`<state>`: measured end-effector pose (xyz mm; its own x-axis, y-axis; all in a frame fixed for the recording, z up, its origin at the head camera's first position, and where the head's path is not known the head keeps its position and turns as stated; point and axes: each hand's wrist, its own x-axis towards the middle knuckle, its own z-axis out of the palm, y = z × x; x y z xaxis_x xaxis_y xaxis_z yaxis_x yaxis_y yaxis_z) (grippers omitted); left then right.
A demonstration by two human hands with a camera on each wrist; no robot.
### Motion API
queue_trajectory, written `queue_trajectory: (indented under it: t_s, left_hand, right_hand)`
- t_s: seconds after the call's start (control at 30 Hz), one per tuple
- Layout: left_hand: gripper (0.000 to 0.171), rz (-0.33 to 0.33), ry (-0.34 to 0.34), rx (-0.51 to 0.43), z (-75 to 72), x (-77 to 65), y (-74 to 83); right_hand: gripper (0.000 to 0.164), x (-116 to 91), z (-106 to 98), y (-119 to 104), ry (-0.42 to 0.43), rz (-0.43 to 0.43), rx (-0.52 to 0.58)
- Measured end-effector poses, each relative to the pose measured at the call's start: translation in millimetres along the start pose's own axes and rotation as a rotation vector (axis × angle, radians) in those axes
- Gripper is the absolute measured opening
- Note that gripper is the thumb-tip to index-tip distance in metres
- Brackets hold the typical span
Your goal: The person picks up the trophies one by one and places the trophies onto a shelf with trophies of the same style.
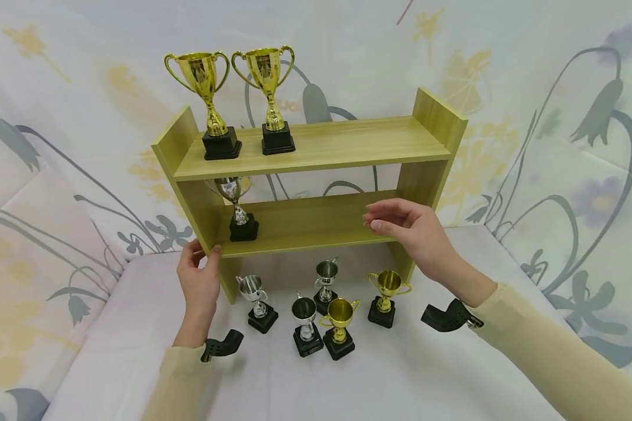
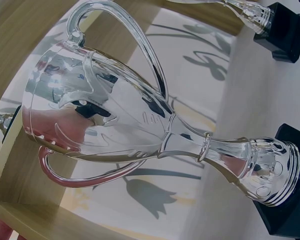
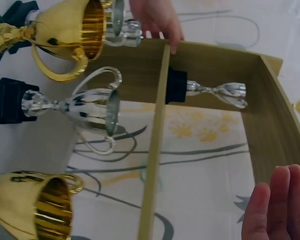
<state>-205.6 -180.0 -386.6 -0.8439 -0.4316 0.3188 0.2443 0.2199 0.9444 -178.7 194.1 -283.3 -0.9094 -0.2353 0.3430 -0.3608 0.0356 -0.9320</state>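
I see the left hand (image 1: 199,283) gripping the pale wooden shelf unit (image 1: 347,137), far on the white worktop (image 1: 395,380); the right hand (image 1: 411,228), fingers half-curled, holds nothing. A jolted grip could topple the gold two-handled trophies (image 1: 265,73) up top.

No txt, nos. or brands legible. Faint orange letter-like marks (image 1: 289,106) on backdrop (image 1: 358,58), behind shelf (image 1: 358,137), can't be read; emblems (image 1: 265,62) on 2 gold cups (image 1: 268,82) atop shelf too small to tell.
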Motion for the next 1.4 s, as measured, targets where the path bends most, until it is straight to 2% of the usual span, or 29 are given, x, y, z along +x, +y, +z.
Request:
queue_trajectory:
  t_s: [0.23,0.4,0.6,0.87,1.1,1.4]
  left_hand:
    - [0.033,0.009,0.008,-0.001,-0.5,0.5,-1.5]
    - [0.032,0.003,0.007,-0.001,1.1,0.7,-3.7]
    - [0.033,-0.007,-0.002,0.013,1.9,-0.2,-4.9]
    - [0.033,0.012,0.002,0.006,2.4,1.3,-3.9]
    - [0.032,0.014,0.0,0.006,1.8,2.9,-7.0]
    - [0.032,0.017,-0.009,0.013,-0.7,3.1,-4.6]
  right_hand:
    - [0.024,-10,-5,17,0.014,0.026,0.029]
    - [0.031,-21,-7,29,0.022,0.066,-0.022]
    - [0.026,-34,-4,38,-0.025,0.077,-0.111]
    - [0.024,-46,2,46,-0.052,0.106,-0.155]
    - [0.024,-53,9,52,-0.07,0.12,-0.152]
    - [0.024,-61,18,59,-0.112,0.093,-0.142]
